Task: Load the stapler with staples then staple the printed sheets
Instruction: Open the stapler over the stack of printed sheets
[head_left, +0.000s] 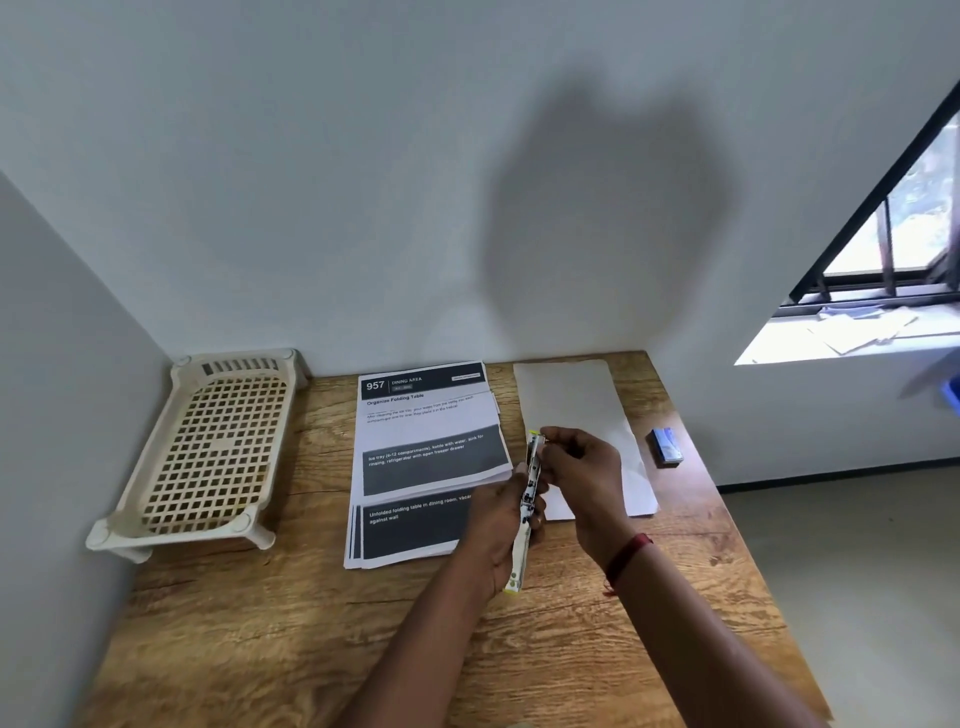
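Note:
A slim stapler (529, 499), swung open into one long strip with pale yellow ends, is held above the wooden table (291, 634). My left hand (498, 525) grips its lower half. My right hand (582, 467) has its fingers curled at the stapler's upper end; whether it holds staples is hidden. The printed sheets (421, 462) lie in a loose stack just left of my hands. A small blue staple box (665, 447) sits to the right, near the table's edge.
A cream plastic basket tray (208, 452) stands at the table's left, against the wall. Blank white sheets (576, 410) lie under and behind my right hand. The table's right edge drops to the floor. A window sill holds papers at far right.

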